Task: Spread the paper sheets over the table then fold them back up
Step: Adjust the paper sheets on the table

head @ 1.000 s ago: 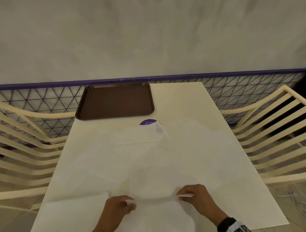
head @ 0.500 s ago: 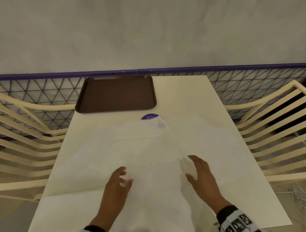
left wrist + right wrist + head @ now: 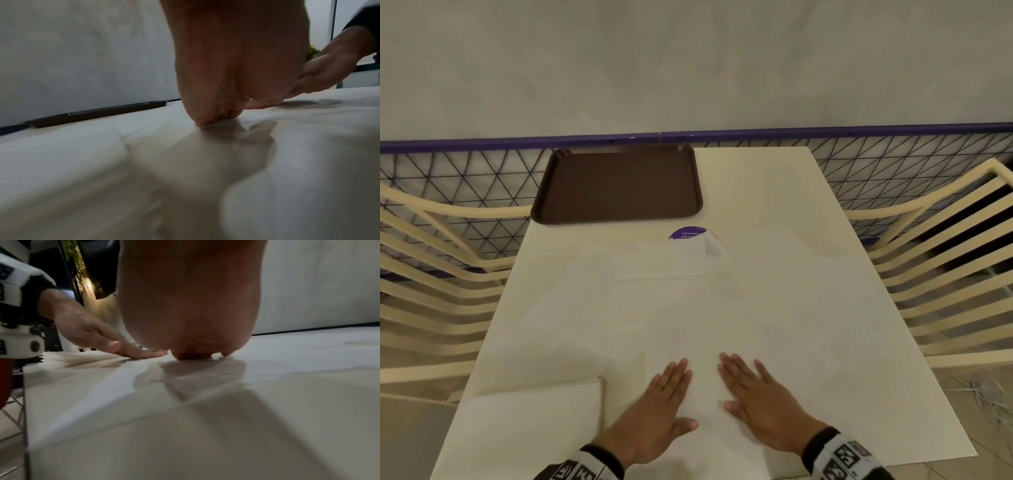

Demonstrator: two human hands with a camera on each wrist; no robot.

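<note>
Both hands lay flat on the paper sheets (image 3: 722, 308) at the lower centre of the head view, fingers straight and holding nothing. The left hand (image 3: 654, 411) and right hand (image 3: 760, 404) sat just beside each other, palms down. The sheets covered most of the counter (image 3: 756, 185), their pale edges hard to tell from its surface. A folded stack (image 3: 534, 421) lay at the lower left, cut off by the frame edge. A brown tray (image 3: 616, 185) sat at the counter's far left. A purple sticker (image 3: 686, 233) below it was half hidden under a sheet, its text unreadable. In both wrist views the palm blocked the fingers, and the near paper was blurred.
</note>
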